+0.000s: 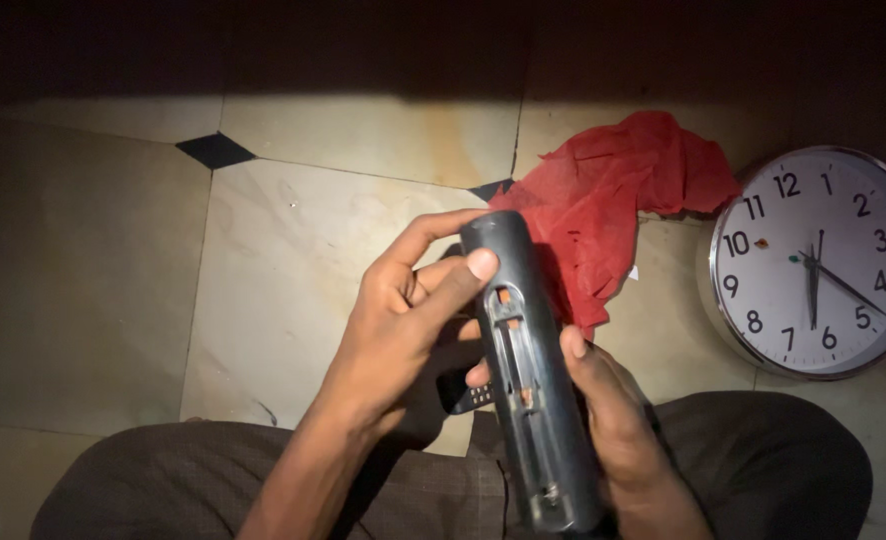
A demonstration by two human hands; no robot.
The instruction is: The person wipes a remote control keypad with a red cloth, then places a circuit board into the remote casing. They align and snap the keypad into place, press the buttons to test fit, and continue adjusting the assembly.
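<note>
A long dark grey remote control (543, 420) is held back side up, its battery bay open with orange contacts showing. My left hand (403, 320) grips its upper end, thumb pressed beside the bay. My right hand (618, 430) holds its lower right side, thumb on the edge. A small dark piece (463, 392), possibly the battery cover, sits under my left palm; I cannot tell for sure.
A crumpled red cloth (613, 200) lies on the beige tiled floor (293, 290) behind the remote. A round white wall clock with a silver rim (818, 262) lies face up at the right. My knees in dark checked trousers (763, 460) fill the bottom.
</note>
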